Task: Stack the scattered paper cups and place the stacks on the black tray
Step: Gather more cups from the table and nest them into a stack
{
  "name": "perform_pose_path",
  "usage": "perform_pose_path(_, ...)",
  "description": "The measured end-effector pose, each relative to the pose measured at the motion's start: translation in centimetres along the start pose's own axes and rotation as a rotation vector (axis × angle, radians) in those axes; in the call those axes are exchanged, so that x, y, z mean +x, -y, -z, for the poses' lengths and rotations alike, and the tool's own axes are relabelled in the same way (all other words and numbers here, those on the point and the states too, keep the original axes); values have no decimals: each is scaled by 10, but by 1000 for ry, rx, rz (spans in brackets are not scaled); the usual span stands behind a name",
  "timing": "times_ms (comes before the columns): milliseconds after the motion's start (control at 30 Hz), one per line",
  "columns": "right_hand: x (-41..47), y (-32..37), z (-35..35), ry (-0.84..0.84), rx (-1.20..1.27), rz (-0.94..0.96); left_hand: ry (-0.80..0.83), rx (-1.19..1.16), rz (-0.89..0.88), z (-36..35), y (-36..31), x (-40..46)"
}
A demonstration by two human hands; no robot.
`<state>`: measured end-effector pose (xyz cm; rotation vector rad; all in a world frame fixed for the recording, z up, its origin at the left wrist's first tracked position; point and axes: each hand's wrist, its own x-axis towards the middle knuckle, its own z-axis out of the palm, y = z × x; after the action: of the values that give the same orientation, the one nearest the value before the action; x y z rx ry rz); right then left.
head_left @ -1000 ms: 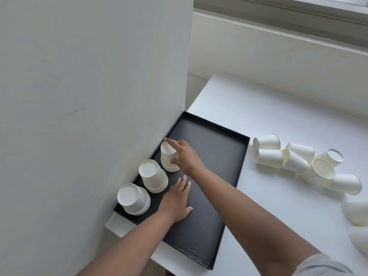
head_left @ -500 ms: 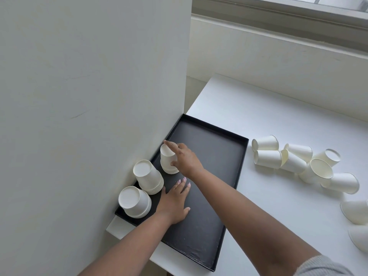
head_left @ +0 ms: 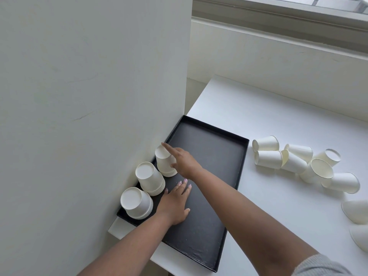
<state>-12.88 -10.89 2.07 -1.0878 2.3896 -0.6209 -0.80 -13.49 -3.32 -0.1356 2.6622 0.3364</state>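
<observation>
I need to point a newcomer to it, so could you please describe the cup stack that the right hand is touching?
Find the black tray beside the grey wall. Three upside-down stacks of white paper cups line its wall-side edge. The one meant is the farthest stack: it alone has the right hand on it, forefinger stretched over its top, while the middle stack and nearest stack stand untouched.
</observation>
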Motion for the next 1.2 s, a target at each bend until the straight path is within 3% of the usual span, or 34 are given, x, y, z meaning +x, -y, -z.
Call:
perform_pose_path(400, -33, -28, 18, -184, 70, -167, -129, -11, 2, 10, -12, 6)
perform_pose_path(533, -61, -56, 35, -352, 138, -282, -204, -66, -24, 17, -20, 14)
perform_pose_path(767, -136, -127, 60, -697, 393, -637, -188, -101, -96, 22, -57, 35)
perform_pose_path(900, -185, -168, 74, -838, 314, -829, -187, -104, -130, 24, -87, 46)
perform_pose_path(1033, -239, -205, 93, -977, 56, -1049, -199, -105, -156, 26, -111, 53)
perform_pose_path(1200, -296, -249, 101, -841, -67, -1324, -219, -97, -201, 27, -136, 61)
